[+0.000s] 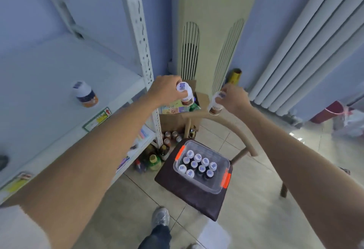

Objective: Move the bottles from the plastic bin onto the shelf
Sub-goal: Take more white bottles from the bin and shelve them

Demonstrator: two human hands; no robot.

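Both forearms out; L hand (pixel 165 89) & R hand (pixel 233 98) each grip bottle

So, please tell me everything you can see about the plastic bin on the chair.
The plastic bin is a clear, rectangular box with rounded corners and no lid on it. It has an orange latch at each short end. It sits flat on the dark seat of a chair. Inside stand ten bottles with white caps, clustered toward one side. Neither hand touches it.

Clear glossy plastic bin (pixel 204 184) (orange clips) — matt painted-metal shelf (pixel 45 83) — shiny floor tiles (pixel 256 219).
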